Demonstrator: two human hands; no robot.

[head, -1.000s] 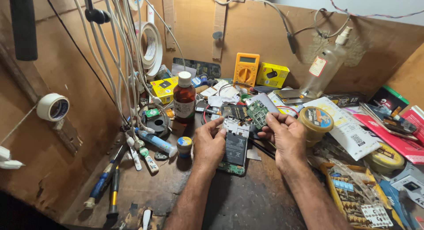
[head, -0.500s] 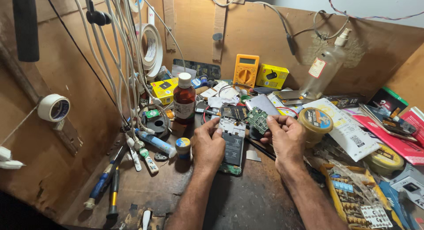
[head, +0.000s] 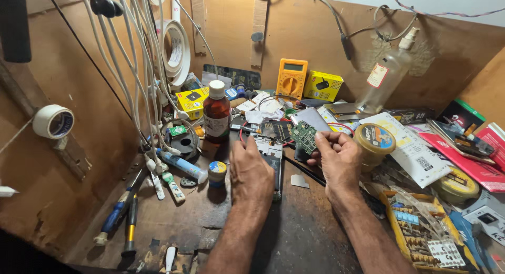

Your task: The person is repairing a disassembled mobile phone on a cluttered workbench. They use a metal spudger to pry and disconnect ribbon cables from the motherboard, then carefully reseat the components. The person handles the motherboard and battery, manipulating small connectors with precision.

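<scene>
Centrally on the workbench (head: 294,237), the left hand (head: 251,174) lies flat, fingers closed, pressing the opened phone (head: 273,161); the right hand (head: 339,158) pinches a small green circuit board (head: 304,135) just above the phone's far end; a brown bottle (head: 216,112) stands toward the left edge; a yellow multimeter (head: 292,78) leans at the back wall.

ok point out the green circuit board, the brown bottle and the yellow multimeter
green circuit board (head: 304,135), head view, middle of its face
brown bottle (head: 216,117), head view, on its label
yellow multimeter (head: 292,79), head view, near its dial
</scene>
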